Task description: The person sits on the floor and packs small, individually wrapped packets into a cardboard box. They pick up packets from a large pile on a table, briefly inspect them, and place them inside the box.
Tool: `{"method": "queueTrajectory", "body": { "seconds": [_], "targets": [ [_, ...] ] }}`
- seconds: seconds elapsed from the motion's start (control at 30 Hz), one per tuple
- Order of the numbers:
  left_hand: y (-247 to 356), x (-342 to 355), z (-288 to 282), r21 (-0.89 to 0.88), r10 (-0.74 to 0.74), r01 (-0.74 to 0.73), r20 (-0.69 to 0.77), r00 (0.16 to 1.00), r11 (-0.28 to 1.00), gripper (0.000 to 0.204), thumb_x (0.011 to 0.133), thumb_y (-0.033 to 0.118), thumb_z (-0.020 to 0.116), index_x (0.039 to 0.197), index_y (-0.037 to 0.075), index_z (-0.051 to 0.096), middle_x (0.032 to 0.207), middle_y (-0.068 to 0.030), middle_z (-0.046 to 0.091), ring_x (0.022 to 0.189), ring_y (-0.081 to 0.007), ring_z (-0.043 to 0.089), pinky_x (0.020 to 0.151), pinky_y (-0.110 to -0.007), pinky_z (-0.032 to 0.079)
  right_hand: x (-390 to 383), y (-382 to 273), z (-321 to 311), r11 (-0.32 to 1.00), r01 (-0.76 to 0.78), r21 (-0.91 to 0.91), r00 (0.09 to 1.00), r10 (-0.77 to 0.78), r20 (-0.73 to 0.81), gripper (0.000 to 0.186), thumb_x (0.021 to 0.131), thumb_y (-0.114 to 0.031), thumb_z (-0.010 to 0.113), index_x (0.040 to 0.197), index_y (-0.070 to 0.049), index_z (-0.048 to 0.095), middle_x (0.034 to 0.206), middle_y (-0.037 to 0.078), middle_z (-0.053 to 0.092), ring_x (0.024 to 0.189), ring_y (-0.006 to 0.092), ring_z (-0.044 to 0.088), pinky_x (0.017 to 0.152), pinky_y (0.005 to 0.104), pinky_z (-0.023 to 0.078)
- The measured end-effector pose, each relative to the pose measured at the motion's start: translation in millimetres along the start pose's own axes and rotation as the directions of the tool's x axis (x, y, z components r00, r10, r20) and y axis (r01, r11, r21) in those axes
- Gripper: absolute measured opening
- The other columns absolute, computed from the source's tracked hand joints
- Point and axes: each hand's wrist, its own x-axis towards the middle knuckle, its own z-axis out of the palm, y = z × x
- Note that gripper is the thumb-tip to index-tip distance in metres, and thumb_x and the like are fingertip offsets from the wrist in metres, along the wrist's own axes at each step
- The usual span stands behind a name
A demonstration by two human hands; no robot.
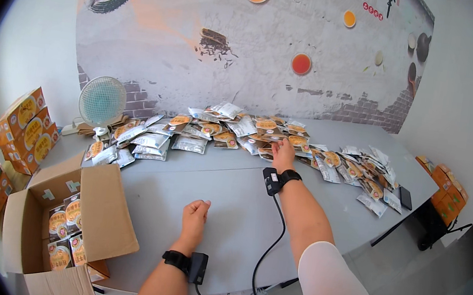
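My right hand (pixel 283 153) reaches to the front of a long heap of flat food packets (pixel 244 126). Its fingers are closed on the edge of a brown and orange packet (pixel 269 136), partly hidden by the hand. Over the bare tabletop, my left hand (pixel 194 219) is curled into a loose fist, with nothing visible in it. To its left stands an open cardboard box (pixel 111 205), flaps spread, with several brown and orange packets (pixel 59 255) inside. Both wrists wear black straps with small cabled devices.
A second heap of packets (pixel 365 170) lies on the right of the grey table (pixel 184 182), beside a dark phone (pixel 405 198). A small fan (pixel 102 103) stands at the back left. Orange cartons (pixel 26 132) are stacked at the left, and more orange boxes (pixel 446 190) sit beyond the right edge.
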Motion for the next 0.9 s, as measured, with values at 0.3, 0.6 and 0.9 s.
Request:
{"method": "queueTrajectory", "body": {
  "seconds": [0.3, 0.6, 0.9],
  "targets": [
    [7, 2, -17, -0.242, -0.088, 0.114, 0.116, 0.989, 0.964, 0.034, 0.088, 0.025, 0.051, 0.059, 0.010, 0.041, 0.051, 0.0021, 0.034, 0.045, -0.0092, 0.030, 0.044, -0.025, 0.023, -135, -34, 39, 0.895, -0.407, 0.186, 0.896, 0.352, 0.270, 0.015, 0.088, -0.016, 0.052, 0.080, -0.006, 0.044, 0.085, 0.005, 0.051, 0.078, 0.0227, 0.057, 0.080, 0.0379, 0.051],
    [25, 0, -24, -0.486, -0.208, 0.438, 0.456, 0.865, 0.756, 0.055, 0.089, 0.055, 0.036, 0.094, 0.004, 0.056, 0.077, -0.0081, 0.059, 0.060, -0.0188, 0.052, 0.054, -0.027, 0.038, -207, -50, 10, 0.713, -0.584, -0.389, 0.534, 0.698, 0.478, 0.023, 0.087, -0.018, 0.048, 0.098, -0.001, 0.057, 0.092, 0.009, 0.064, 0.085, 0.0194, 0.063, 0.080, 0.0341, 0.050],
    [40, -14, -15, -0.290, -0.367, 0.547, 0.492, 0.789, 0.785, 0.058, 0.089, 0.057, 0.036, 0.107, 0.005, 0.054, 0.083, -0.0047, 0.065, 0.062, -0.0131, 0.060, 0.043, -0.024, 0.041, -187, -30, -26, 0.682, -0.541, -0.492, 0.465, 0.730, 0.501, 0.025, 0.086, -0.020, 0.050, 0.094, 0.001, 0.059, 0.089, 0.011, 0.065, 0.077, 0.0181, 0.063, 0.073, 0.0310, 0.052]
  ]
}}
